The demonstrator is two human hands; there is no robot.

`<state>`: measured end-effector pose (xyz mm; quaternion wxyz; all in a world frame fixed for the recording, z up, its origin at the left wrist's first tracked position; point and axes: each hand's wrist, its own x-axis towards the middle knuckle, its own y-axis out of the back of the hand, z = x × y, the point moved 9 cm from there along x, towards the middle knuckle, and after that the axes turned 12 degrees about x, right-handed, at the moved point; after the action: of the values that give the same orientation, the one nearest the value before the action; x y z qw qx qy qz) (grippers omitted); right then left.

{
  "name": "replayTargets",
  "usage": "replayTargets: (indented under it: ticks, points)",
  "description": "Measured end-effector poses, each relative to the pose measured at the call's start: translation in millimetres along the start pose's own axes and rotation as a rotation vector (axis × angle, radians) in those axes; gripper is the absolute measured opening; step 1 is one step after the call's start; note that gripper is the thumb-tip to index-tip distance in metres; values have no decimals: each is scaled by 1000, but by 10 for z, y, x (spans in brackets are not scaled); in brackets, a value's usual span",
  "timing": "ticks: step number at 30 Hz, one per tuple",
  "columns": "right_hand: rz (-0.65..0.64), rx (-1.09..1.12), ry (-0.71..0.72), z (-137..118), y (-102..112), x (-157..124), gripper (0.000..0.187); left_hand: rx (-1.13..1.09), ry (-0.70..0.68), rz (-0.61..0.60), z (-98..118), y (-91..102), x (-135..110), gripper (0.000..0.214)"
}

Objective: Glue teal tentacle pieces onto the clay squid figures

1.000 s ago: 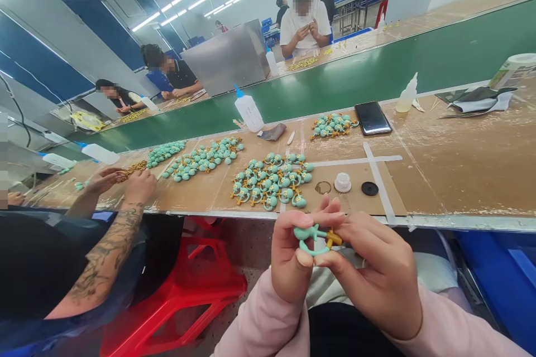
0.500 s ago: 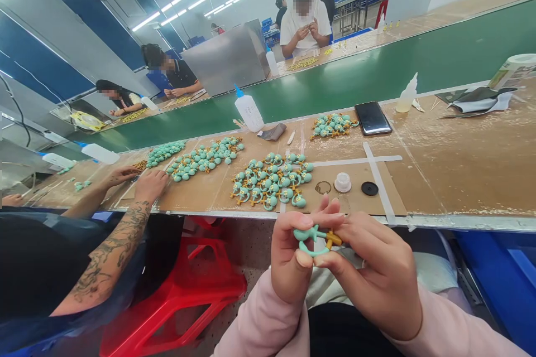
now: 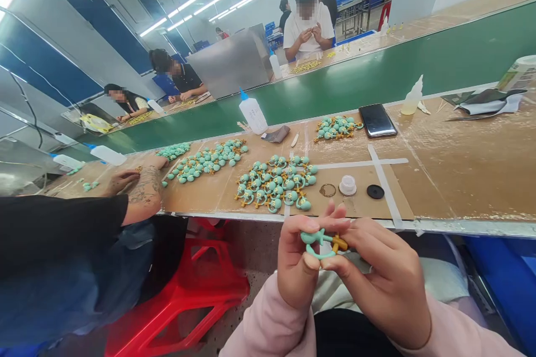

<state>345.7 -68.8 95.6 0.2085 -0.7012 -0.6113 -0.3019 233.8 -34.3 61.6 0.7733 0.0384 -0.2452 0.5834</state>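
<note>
Between my two hands, over my lap, is a small figurine (image 3: 321, 237) with a mint-green round head, a looped mint-green limb and a mustard-brown part. My left hand (image 3: 298, 262) pinches its green head end between fingers and thumb. On the other side my right hand (image 3: 383, 268) has fingers at the brown end and its thumb under the green loop. Just beyond my hands, a pile of matching green figurines (image 3: 274, 181) lies on the cardboard-covered bench. A metal ring (image 3: 328, 190), a white cap (image 3: 347, 185) and a black disc (image 3: 376, 192) lie close by.
More figurines lie in a left heap (image 3: 211, 159) and a back heap (image 3: 337, 127). A blue-tipped bottle (image 3: 253, 114), a phone (image 3: 377, 120) and a dropper bottle (image 3: 412, 97) stand or lie behind. A co-worker's tattooed arm (image 3: 144, 192) is at left, above a red stool (image 3: 209, 284).
The view has shifted slightly, so the bench and my hands appear a little to the right. My grip looks the same. The co-worker on the left has leaned further over the bench.
</note>
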Motion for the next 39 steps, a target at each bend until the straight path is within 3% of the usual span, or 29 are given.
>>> replayTargets:
  ticks: [9, 18, 25, 31, 33, 35, 38, 39]
  points:
    - [4, -8, -3, 60, -148, 2, 8, -19, 8, -14, -70, 146, -69, 26]
    - [-70, 49, -120, 353, -468, -243, 13, -110, 203, 158, -403, 515, -426, 27]
    - [-109, 67, -180, 440, -555, -377, 24, -71, 196, 148, -407, 609, -482, 26]
    - [-164, 55, -268, 696, -691, -528, 25, -50, 280, 221, -599, 725, -608, 30]
    - [-190, 27, -275, 741, -730, -548, 24, 43, 302, 269, -630, 783, -630, 33]
    - [-206, -30, -241, 725, -729, -538, 23, 331, 284, 337, -556, 951, -601, 37]
    - [-205, -128, -153, 688, -680, -460, 19, 902, 170, 489, -209, 1458, -441, 41]
    - [-205, -155, -131, 710, -674, -415, 18, 987, 139, 535, -92, 1689, -364, 41]
